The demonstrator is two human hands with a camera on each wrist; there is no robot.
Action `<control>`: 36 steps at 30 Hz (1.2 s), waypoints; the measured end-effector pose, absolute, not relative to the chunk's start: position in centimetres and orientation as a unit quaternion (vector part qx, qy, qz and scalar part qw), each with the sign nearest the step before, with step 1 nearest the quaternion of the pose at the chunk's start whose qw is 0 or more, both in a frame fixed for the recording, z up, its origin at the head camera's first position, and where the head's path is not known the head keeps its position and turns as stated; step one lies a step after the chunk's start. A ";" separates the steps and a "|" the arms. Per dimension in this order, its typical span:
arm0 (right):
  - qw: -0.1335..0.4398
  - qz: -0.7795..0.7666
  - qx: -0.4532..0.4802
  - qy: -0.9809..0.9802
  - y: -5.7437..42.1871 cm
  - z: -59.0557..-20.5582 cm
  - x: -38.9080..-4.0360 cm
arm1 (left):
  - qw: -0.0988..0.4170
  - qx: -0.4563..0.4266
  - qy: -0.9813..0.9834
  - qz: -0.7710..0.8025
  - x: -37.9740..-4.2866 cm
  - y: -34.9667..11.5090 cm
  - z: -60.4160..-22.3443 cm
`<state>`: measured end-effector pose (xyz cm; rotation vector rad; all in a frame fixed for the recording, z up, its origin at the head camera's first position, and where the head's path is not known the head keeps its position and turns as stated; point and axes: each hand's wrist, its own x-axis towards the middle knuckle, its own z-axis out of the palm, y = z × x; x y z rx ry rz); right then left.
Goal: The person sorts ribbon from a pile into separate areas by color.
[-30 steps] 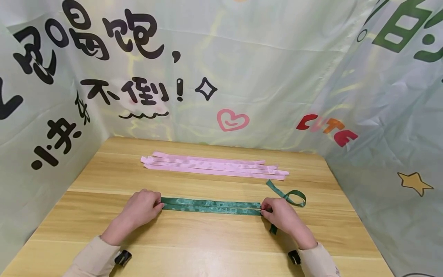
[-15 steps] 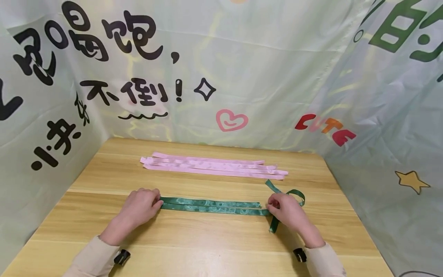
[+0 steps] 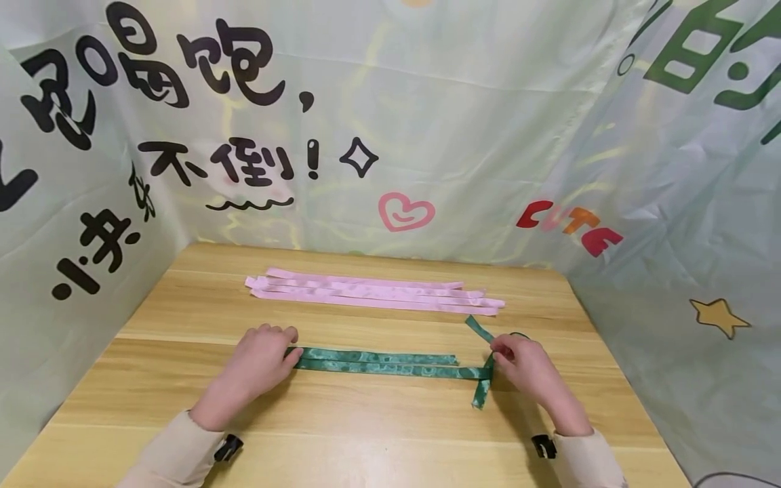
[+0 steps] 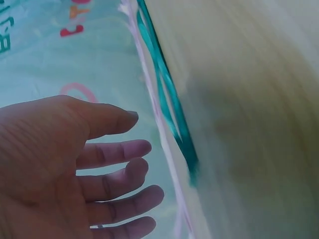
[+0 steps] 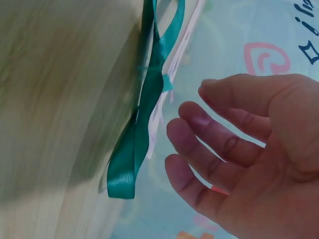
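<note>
A shiny green ribbon (image 3: 390, 369) lies folded on the table in two nearly parallel strips. At its left fold is my left hand (image 3: 256, 362). In the left wrist view that hand (image 4: 65, 159) has relaxed, spread fingers with nothing between them, and the green ribbon (image 4: 187, 149) lies beyond. Close over the ribbon's right part hovers my right hand (image 3: 533, 373), covering some of its loop. The right wrist view shows loosely bent, separated fingers (image 5: 207, 149) beside the green ribbon (image 5: 122, 181). Two tails stick out there, one toward the back, one toward the front.
Several pink ribbon strips (image 3: 366, 293) lie side by side behind the green one. The wooden table (image 3: 366, 434) is enclosed by printed fabric (image 3: 488, 135) at the back and sides. A dark device (image 3: 228, 448) sits at each wrist.
My right hand slides rightward along the lower strip, uncovering its end and the front tail, and lets go. The left hand loosens from the fold and shifts slightly right.
</note>
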<state>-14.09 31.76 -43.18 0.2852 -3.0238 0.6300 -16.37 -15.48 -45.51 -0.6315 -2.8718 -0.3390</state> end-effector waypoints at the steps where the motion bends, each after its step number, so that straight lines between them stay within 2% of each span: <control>1: 0.016 0.200 0.095 -0.975 31.9 -43.1 -14.1 | 0.092 -0.218 -0.965 -0.113 -16.3 -15.0 -45.4; 8: -0.015 0.192 0.110 -0.975 32.4 -43.2 -13.9 | 0.077 -0.267 -0.953 -0.123 -16.1 -10.1 -44.6; 14: -0.018 0.182 0.121 -0.976 32.4 -43.5 -13.7 | 0.061 -0.326 -0.932 -0.144 -15.6 -5.5 -44.1; 28: -0.054 0.185 0.112 -0.975 32.3 -43.6 -13.4 | 0.054 -0.466 -0.879 -0.090 -13.9 5.4 -43.8; 36: -0.062 0.199 0.104 -0.972 32.0 -44.2 -12.9 | 0.053 -0.478 -0.875 -0.062 -13.8 9.9 -44.5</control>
